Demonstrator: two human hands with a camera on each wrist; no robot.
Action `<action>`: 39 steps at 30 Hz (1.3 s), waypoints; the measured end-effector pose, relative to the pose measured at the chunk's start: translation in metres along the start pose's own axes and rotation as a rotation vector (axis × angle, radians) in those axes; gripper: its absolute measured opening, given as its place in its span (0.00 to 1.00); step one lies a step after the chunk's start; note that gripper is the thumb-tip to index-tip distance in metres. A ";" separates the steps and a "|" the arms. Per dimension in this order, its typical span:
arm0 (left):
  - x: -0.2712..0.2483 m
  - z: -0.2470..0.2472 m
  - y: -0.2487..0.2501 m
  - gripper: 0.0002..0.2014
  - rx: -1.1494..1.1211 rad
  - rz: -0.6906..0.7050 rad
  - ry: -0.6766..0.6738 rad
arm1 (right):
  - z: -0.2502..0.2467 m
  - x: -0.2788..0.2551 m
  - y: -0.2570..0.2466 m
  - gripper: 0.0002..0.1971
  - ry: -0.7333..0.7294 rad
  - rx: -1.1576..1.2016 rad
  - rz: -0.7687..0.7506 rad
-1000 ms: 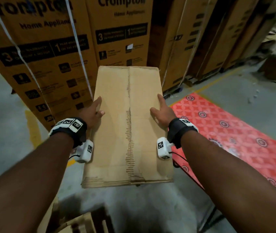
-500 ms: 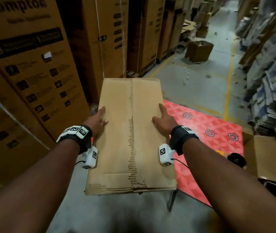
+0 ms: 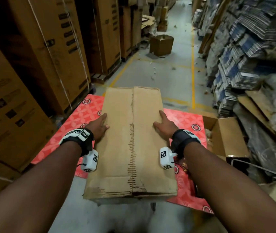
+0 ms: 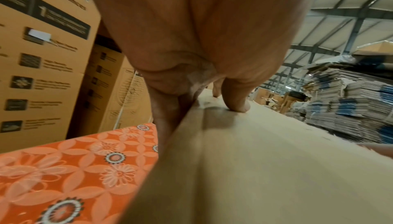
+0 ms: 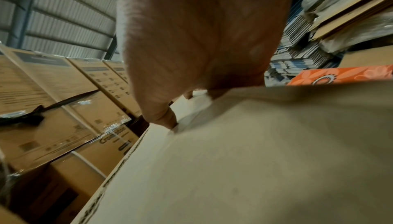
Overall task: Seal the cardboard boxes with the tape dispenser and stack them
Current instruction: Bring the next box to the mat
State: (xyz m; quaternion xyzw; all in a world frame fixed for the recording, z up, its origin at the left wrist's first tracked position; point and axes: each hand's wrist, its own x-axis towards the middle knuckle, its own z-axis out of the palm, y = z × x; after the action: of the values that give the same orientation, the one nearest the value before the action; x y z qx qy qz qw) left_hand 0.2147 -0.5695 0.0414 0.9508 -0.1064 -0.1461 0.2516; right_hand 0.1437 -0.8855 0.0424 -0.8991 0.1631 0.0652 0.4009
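Cardboard box point(image 3: 130, 142) mid-frame, held over the red patterned surface point(image 3: 81, 113). Left hand point(image 3: 100, 126) and right hand point(image 3: 165, 126) grip its long sides, thumbs on top, fingers wrapped over the edges. Open box point(image 3: 226, 137) at right

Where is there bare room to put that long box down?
The red patterned mat under the long cardboard box shows bare patches left and right of it. Grey aisle floor beyond is mostly free. Crowded: the open carton and flattened stacks right.
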 end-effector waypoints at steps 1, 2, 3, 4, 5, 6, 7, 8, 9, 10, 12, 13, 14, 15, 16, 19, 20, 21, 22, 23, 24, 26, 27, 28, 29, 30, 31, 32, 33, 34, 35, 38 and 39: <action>0.007 0.001 0.005 0.33 0.000 0.018 -0.014 | -0.004 0.003 0.003 0.40 0.007 0.000 0.014; 0.015 0.003 0.010 0.34 0.006 0.031 -0.028 | -0.007 0.005 0.006 0.40 0.013 0.001 0.029; 0.022 0.004 0.014 0.34 0.015 0.044 -0.041 | -0.009 0.008 0.009 0.40 0.019 -0.002 0.044; 0.029 0.005 0.019 0.34 0.025 0.055 -0.056 | -0.011 0.010 0.012 0.41 0.023 -0.001 0.059; 0.036 0.007 0.024 0.34 0.037 0.067 -0.068 | -0.013 0.012 0.014 0.42 0.022 -0.002 0.077; 0.043 0.008 0.027 0.33 0.049 0.073 -0.075 | -0.014 0.014 0.017 0.43 0.022 -0.001 0.093; 0.048 0.010 0.030 0.33 0.061 0.078 -0.080 | -0.015 0.016 0.019 0.43 0.021 0.000 0.108; 0.054 0.010 0.031 0.33 0.073 0.084 -0.085 | -0.016 0.018 0.020 0.42 0.020 0.005 0.122; 0.059 0.010 0.032 0.34 0.084 0.091 -0.091 | -0.017 0.021 0.020 0.41 0.019 0.011 0.131; 0.065 0.009 0.032 0.34 0.090 0.093 -0.099 | -0.018 0.022 0.020 0.40 0.020 0.021 0.133; 0.074 0.007 0.031 0.35 0.095 0.095 -0.127 | -0.018 0.025 0.016 0.39 0.016 0.030 0.144; 0.078 0.006 0.031 0.35 0.101 0.091 -0.142 | -0.017 0.027 0.015 0.38 0.014 0.034 0.152; 0.081 0.005 0.031 0.36 0.109 0.088 -0.154 | -0.016 0.027 0.014 0.38 0.012 0.043 0.159; 0.084 0.004 0.032 0.37 0.116 0.089 -0.163 | -0.015 0.027 0.013 0.38 0.014 0.046 0.168; 0.086 0.003 0.031 0.37 0.118 0.092 -0.174 | -0.014 0.026 0.012 0.39 0.022 0.041 0.176; 0.091 0.001 0.028 0.38 0.096 0.102 -0.207 | -0.006 0.020 0.009 0.43 0.041 0.039 0.209; 0.092 0.001 0.026 0.39 0.087 0.108 -0.212 | -0.002 0.017 0.009 0.45 0.045 0.012 0.217; 0.091 0.001 0.026 0.39 0.086 0.117 -0.209 | 0.001 0.014 0.010 0.47 0.047 -0.030 0.226; 0.090 0.001 0.026 0.38 0.096 0.126 -0.199 | 0.004 0.010 0.011 0.47 0.049 -0.077 0.234; 0.087 0.002 0.026 0.38 0.109 0.126 -0.194 | 0.006 0.006 0.013 0.47 0.044 -0.115 0.240; 0.084 0.003 0.026 0.37 0.121 0.121 -0.196 | 0.007 0.000 0.016 0.47 0.032 -0.140 0.244; 0.073 0.006 0.028 0.37 0.159 0.109 -0.214 | 0.009 -0.013 0.020 0.45 -0.005 -0.158 0.237; 0.066 0.007 0.028 0.37 0.181 0.103 -0.225 | 0.008 -0.021 0.022 0.45 -0.021 -0.151 0.229; 0.059 0.009 0.027 0.37 0.198 0.096 -0.236 | 0.008 -0.028 0.024 0.45 -0.031 -0.139 0.221; 0.051 0.012 0.026 0.37 0.212 0.088 -0.245 | 0.008 -0.034 0.026 0.44 -0.039 -0.132 0.212; 0.043 0.014 0.025 0.38 0.225 0.081 -0.251 | 0.008 -0.041 0.027 0.44 -0.045 -0.131 0.202; 0.033 0.017 0.024 0.38 0.234 0.072 -0.256 | 0.009 -0.048 0.028 0.44 -0.052 -0.131 0.193; 0.024 0.019 0.023 0.39 0.237 0.063 -0.263 | 0.010 -0.054 0.030 0.45 -0.060 -0.133 0.186; 0.014 0.022 0.021 0.39 0.237 0.054 -0.267 | 0.011 -0.061 0.031 0.45 -0.070 -0.141 0.179; 0.004 0.024 0.019 0.40 0.241 0.048 -0.269 | 0.012 -0.067 0.032 0.46 -0.083 -0.151 0.173; -0.005 0.025 0.017 0.40 0.249 0.044 -0.269 | 0.013 -0.073 0.033 0.46 -0.100 -0.158 0.165; -0.035 0.030 0.013 0.42 0.255 0.024 -0.281 | 0.016 -0.095 0.036 0.46 -0.141 -0.157 0.143; -0.047 0.033 0.012 0.42 0.252 0.018 -0.281 | 0.017 -0.102 0.037 0.45 -0.136 -0.163 0.130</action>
State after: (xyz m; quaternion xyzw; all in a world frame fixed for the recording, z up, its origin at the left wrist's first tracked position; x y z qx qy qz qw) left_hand 0.1586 -0.5818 0.0306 0.9440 -0.1667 -0.2606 0.1144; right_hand 0.0349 -0.8717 0.0303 -0.9098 0.1876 0.1648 0.3314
